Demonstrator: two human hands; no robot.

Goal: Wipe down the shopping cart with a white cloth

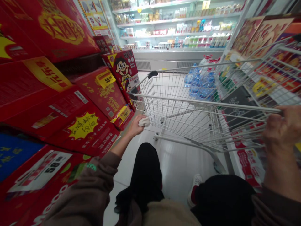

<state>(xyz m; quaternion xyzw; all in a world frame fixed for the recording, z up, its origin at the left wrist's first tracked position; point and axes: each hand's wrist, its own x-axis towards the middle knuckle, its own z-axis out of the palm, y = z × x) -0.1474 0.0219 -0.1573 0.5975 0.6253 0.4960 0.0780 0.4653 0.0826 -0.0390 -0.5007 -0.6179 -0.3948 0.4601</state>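
A metal wire shopping cart (176, 102) stands sideways in front of me, its basket showing no goods. My left hand (135, 126) is closed around a crumpled white cloth (144, 121), close to the lower bars at the cart's left end. Whether the cloth touches the wire I cannot tell. On the right, my right hand (281, 128) is wrapped round the cart's upper side rail, near the right edge of the view. A caster wheel (155, 136) shows on the floor below the basket.
Stacked red gift boxes (94, 94) with price signs line the left side. A lit refrigerated shelf (178, 34) spans the back. Large water bottles (202, 81) stand beyond the cart, and more boxed goods (270, 78) fill the right. My knees are bent over the white floor (174, 160).
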